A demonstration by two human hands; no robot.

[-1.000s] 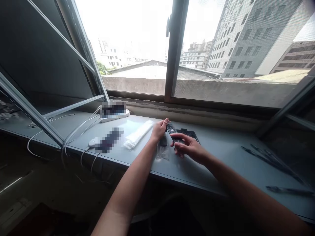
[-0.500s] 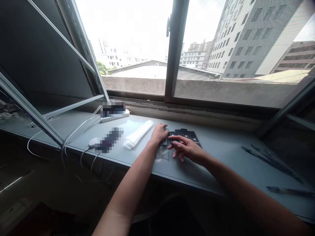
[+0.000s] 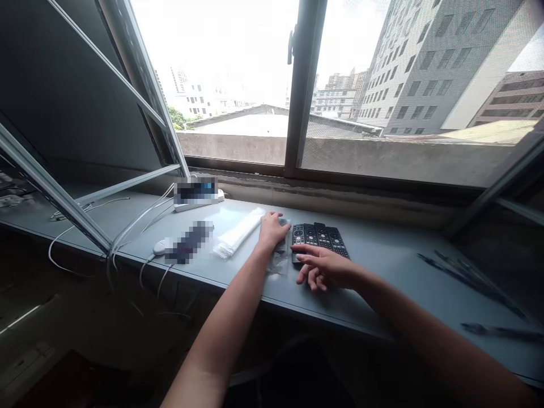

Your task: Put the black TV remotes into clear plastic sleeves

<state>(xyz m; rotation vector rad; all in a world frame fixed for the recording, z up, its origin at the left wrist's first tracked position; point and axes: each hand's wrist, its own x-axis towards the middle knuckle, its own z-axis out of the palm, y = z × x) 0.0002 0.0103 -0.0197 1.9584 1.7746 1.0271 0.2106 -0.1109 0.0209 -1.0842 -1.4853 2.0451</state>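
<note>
My left hand [image 3: 273, 229] curves over a clear plastic bag [image 3: 278, 263] on the desk, fingers and thumb around its upper part. Something dark shows under that hand, mostly hidden. Right beside the bag, several black remote controls [image 3: 322, 235] lie side by side in a row, buttons up. Over their near ends hovers my right hand [image 3: 325, 267], its fingers apart and holding nothing. The index finger points left across the nearest remote; whether it touches cannot be made out.
White plastic sleeves [image 3: 240, 232] lie stacked left of my left hand. Beyond them are a blurred-out dark object [image 3: 189, 242], a white round charger [image 3: 160, 246], cables and a white power strip [image 3: 199, 201]. Metal shelf posts [image 3: 55, 192] rise at left; dark cables [image 3: 467, 283] lie at right.
My left hand has shifted slightly left with the plastic bag. My right hand has drawn slightly down and right, uncovering more of the remotes.
</note>
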